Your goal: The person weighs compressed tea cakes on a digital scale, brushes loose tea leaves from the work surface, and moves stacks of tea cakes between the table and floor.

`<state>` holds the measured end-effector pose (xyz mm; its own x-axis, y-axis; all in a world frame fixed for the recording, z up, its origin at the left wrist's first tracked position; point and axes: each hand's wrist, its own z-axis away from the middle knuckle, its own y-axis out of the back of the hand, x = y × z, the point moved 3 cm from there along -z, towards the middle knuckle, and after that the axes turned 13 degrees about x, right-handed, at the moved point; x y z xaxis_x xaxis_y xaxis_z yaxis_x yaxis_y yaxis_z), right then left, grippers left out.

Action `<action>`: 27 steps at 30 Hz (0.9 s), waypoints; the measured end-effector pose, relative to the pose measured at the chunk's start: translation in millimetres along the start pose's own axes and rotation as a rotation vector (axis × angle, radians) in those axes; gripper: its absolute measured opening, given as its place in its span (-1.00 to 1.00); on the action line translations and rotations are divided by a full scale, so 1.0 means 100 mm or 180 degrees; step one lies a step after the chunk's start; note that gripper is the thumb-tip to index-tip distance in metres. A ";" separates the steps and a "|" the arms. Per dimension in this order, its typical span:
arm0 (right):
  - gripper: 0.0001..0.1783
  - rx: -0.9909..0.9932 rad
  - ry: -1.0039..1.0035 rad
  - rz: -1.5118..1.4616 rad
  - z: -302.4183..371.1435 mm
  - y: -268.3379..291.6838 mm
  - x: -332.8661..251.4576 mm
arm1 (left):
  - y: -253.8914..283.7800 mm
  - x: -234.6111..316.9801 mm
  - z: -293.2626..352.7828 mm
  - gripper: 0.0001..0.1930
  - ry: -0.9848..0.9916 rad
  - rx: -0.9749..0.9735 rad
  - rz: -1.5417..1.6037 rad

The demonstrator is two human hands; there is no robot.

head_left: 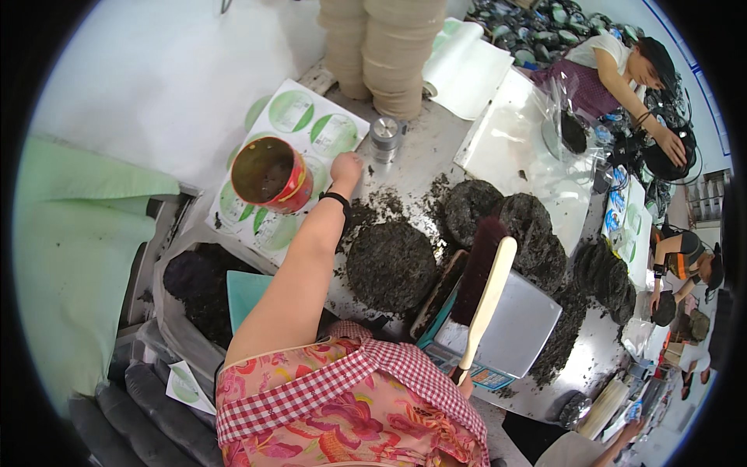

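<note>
My left hand (348, 167) reaches across the table, closed in a fist, beside a small metal canister (385, 138). Whatever its fingers may hold is hidden. My right hand (465, 384) is mostly out of sight low in the picture, gripping a brush (489, 296) by its cream handle, dark red bristles pointing up and away. Under the brush sits a scale (513, 323) with a silver plate and a teal keypad. A dark round pressed cake (391, 267) lies flat between my left forearm and the scale, with loose dark crumbs around it.
A red tin (272, 175) stands on sheets of green round labels (334, 134). Beyond are stacked beige discs (401, 54) and more dark cakes (533, 229). A bag of dark leaves (204, 288) is at left. Co-workers (615, 74) work along the right side.
</note>
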<state>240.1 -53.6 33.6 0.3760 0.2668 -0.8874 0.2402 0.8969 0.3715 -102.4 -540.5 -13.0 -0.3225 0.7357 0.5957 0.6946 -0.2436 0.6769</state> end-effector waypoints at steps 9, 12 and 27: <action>-0.85 -0.0200 -0.0046 0.0116 -0.15 -0.07 -0.27 | -0.42 -0.07 -0.14 -0.86 -0.1251 -0.0136 -0.1251; -0.87 -0.0352 0.0693 0.0673 -0.38 -0.13 -0.57 | -0.33 -0.02 -0.20 -0.86 -0.1256 -0.0322 -0.1342; -0.78 -0.1144 0.1474 0.0362 -1.51 -0.78 -1.60 | 3.30 0.37 0.38 -0.79 -0.0870 0.0987 -0.1004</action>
<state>25.7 -112.4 105.5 -0.0673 0.4219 -0.9041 -0.1272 0.8952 0.4272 138.9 -569.6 215.8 -0.3959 0.8914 0.2207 0.7619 0.1848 0.6208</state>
